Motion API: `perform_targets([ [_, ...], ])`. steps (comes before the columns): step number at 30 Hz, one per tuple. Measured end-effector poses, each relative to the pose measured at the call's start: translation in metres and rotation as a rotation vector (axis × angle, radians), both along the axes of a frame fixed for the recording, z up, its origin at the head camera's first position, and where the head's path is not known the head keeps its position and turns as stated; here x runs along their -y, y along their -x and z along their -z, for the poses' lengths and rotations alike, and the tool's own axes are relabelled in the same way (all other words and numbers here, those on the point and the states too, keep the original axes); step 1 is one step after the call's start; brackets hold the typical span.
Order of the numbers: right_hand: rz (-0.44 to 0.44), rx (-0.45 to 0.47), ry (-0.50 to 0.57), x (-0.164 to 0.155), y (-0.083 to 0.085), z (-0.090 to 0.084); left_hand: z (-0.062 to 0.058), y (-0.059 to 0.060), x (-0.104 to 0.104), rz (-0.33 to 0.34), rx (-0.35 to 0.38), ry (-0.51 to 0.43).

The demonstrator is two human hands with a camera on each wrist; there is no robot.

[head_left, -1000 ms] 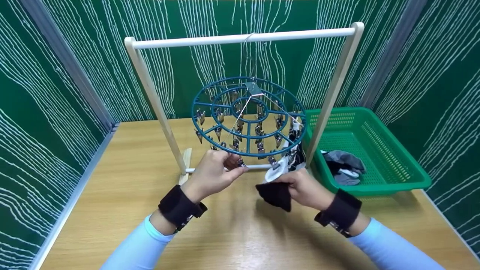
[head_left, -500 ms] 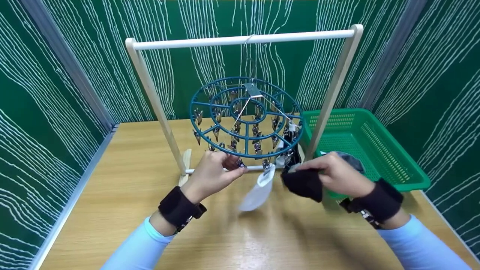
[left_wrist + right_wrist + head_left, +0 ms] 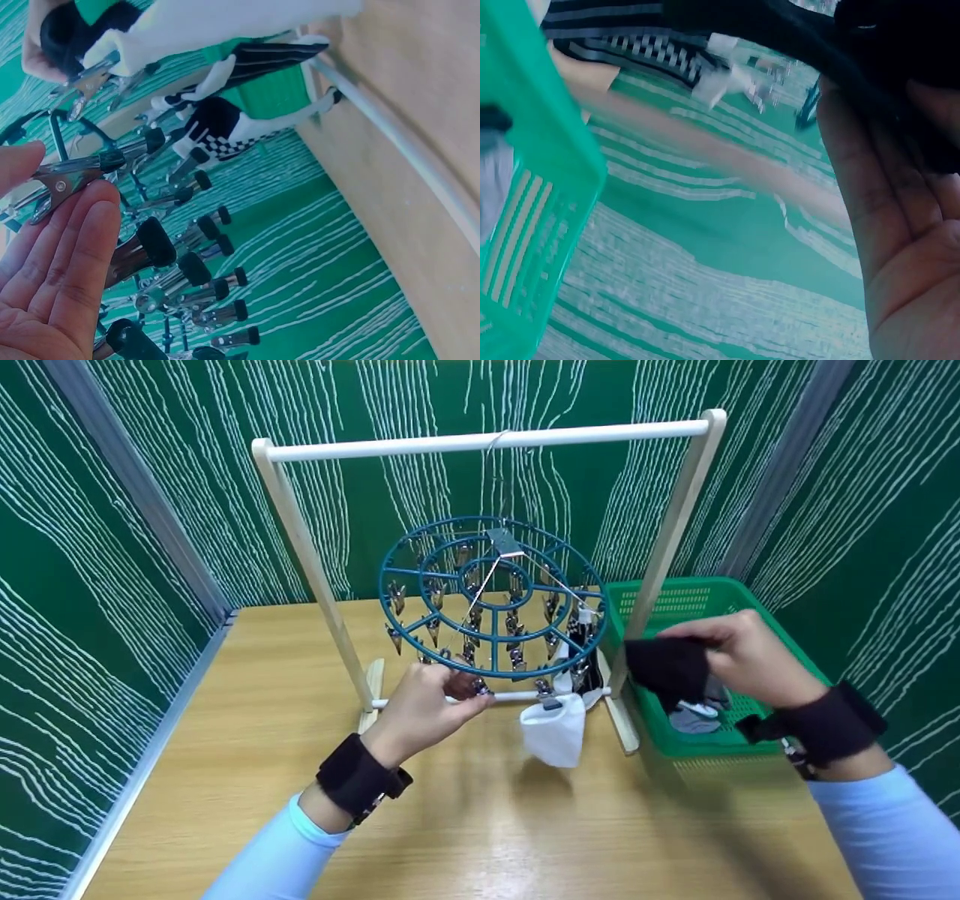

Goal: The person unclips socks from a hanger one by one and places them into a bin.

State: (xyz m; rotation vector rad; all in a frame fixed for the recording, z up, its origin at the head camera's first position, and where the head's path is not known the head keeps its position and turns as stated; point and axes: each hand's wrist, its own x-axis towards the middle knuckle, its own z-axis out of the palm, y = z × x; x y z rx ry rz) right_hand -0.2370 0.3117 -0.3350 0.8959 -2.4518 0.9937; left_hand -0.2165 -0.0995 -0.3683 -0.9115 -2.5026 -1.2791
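A round teal clip hanger (image 3: 491, 596) hangs from the white rod of a wooden rack (image 3: 480, 437). My left hand (image 3: 465, 694) pinches a metal clip (image 3: 471, 685) at the hanger's near rim; in the left wrist view that clip (image 3: 71, 176) lies between thumb and fingers. A white sock (image 3: 555, 729) hangs from a clip just right of it. A black-and-white patterned sock (image 3: 583, 656) hangs behind. My right hand (image 3: 712, 649) grips a black sock (image 3: 667, 667) above the green basket (image 3: 772, 727). The black sock (image 3: 802, 34) crosses the palm in the right wrist view.
Grey and white socks (image 3: 694, 716) lie in the basket at the right of the wooden table (image 3: 262, 697). The rack's right post (image 3: 664, 555) stands between hanger and basket. Green patterned walls close in the back and both sides.
My right hand has carried the black sock right and up, from in front of the hanger to above the basket. The white sock now hangs free from its clip. The left hand has stayed put.
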Motion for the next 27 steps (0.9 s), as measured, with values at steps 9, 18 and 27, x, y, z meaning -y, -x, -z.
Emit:
perform_targets([
  [9,0.167,0.042,-0.096,-0.030,0.021,-0.011,0.001,0.000,0.000,0.006,-0.010,-0.004],
  [18,0.310,0.084,-0.209,-0.050,0.051,-0.001,0.000,0.001,0.000,-0.001,-0.003,0.005],
  [27,0.331,0.154,-0.353,-0.057,0.082,0.026,-0.002,0.001,-0.001,-0.004,0.019,0.010],
])
